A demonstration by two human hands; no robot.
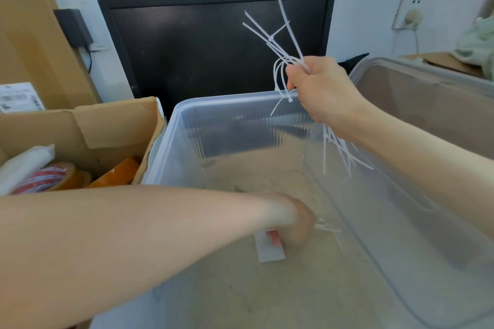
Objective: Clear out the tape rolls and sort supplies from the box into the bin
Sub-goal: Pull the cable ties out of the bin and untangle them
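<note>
My right hand [320, 88] grips a bunch of white zip ties [283, 43] above the far rim of the clear plastic bin [213, 104]; the ties stick out above and below the fist. My left hand [296, 224] reaches down to the bin's floor, its curled fingers on a few loose zip ties [330, 230] beside a small white label [270, 251]. The open cardboard box [112, 125] stands left of the bin and holds a red-printed tape roll [50, 176], orange tape rolls [117, 172] and a white plastic bundle [24, 165].
A black monitor [213, 43] leans against the wall behind the bin. The bin's clear lid [427, 104] stands at the right. A tall cardboard sheet [29, 29] rises at the far left. A wall socket [413, 16] and pale cloth [478, 43] are at the upper right.
</note>
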